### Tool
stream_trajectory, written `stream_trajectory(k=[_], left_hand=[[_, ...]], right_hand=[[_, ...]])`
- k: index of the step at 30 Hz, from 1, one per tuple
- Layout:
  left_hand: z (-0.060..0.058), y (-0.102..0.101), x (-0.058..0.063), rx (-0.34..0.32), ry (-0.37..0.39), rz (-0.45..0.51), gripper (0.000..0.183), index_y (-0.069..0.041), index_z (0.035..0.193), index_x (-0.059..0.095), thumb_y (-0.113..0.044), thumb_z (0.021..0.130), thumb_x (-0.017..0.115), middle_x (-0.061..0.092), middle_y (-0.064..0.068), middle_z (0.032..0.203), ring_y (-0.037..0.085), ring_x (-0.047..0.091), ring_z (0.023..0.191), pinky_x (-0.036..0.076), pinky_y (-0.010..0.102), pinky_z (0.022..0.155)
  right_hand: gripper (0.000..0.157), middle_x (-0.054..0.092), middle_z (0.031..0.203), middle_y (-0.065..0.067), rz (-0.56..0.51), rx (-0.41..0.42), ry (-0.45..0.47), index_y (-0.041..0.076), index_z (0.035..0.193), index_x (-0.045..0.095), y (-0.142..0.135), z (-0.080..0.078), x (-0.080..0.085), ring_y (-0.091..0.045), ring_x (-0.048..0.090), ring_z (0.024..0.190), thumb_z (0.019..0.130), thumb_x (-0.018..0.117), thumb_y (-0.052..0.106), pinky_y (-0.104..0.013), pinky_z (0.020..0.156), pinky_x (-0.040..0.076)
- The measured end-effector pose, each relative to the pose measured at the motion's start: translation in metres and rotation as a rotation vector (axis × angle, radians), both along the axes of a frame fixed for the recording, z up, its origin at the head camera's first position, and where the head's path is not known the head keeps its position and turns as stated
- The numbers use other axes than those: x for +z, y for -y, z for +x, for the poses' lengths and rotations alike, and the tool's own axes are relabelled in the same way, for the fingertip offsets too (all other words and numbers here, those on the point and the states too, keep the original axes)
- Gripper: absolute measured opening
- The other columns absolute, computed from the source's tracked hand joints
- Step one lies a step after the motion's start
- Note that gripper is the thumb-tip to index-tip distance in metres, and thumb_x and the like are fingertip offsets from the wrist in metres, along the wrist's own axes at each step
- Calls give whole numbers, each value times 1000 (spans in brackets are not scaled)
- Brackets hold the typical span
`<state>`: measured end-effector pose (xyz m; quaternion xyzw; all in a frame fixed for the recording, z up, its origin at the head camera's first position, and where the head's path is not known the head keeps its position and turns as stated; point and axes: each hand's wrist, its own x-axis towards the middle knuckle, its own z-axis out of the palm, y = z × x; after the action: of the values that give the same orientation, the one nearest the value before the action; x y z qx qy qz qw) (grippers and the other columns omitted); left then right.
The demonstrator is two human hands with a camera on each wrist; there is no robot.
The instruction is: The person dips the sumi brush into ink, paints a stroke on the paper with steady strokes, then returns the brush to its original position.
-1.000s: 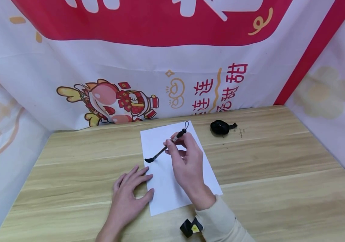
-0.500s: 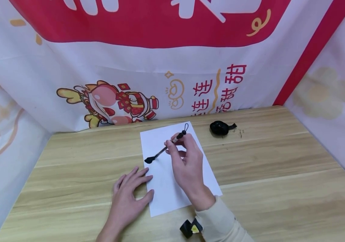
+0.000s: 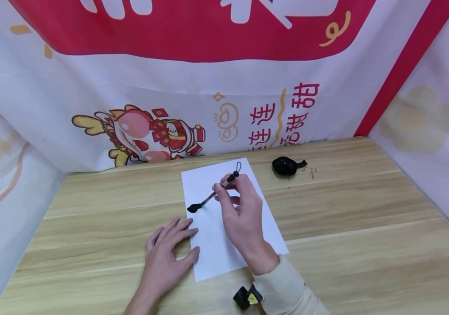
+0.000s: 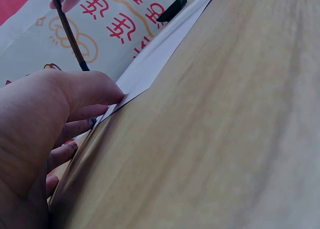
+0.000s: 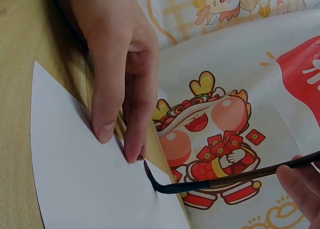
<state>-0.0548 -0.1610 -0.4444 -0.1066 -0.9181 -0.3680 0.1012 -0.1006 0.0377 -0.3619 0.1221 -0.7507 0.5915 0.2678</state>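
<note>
A writing brush with a hanging loop at its top slants down to the left in my right hand, thumb and fingers pinching its shaft. Its black bristles bend against a white sheet of paper close to the sheet's left edge, as the right wrist view shows. My left hand lies with spread fingers along that same edge. The thumb and fingertips rest on the paper's border, just below the brush tip.
The wooden table carries a glossy black roundish thing with a short flat tail, right of the paper's far end. Small dark specks lie beside it. A printed cloth hangs behind the table. Near my right sleeve sits a black-and-yellow piece.
The black shape at the brush tip has grown wider on the paper. The brush's top end has shifted slightly left with my right hand. My left hand stays in place.
</note>
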Motion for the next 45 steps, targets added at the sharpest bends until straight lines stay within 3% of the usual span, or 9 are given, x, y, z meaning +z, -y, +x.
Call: stream_trajectory(k=[14, 34, 45], left_hand=[[3, 3, 1, 10, -18, 9, 40, -23, 122, 81, -20, 82, 90, 70, -4, 149, 36, 53, 151, 20, 64, 124], [2, 0, 1, 7, 28, 8, 40, -25, 124, 81, -22, 84, 89, 68, -5, 151, 34, 49, 154, 18, 64, 126], [1, -1, 0, -1, 2, 11, 41, -24, 124, 81, -21, 84, 89, 68, -5, 150, 34, 51, 153, 19, 64, 125]], right_hand=[[10, 68, 106, -12, -6, -17, -33, 4, 111, 64, -1, -2, 0, -20, 76, 90, 105, 69, 10, -26, 74, 67], [10, 69, 107, -13, -24, -57, -31, 1, 112, 64, -11, -6, 0, -22, 76, 92, 104, 69, 7, -27, 73, 67], [12, 70, 106, -14, -32, -70, -34, -1, 111, 65, -15, -6, 2, -25, 76, 92, 104, 68, 7, -26, 73, 67]])
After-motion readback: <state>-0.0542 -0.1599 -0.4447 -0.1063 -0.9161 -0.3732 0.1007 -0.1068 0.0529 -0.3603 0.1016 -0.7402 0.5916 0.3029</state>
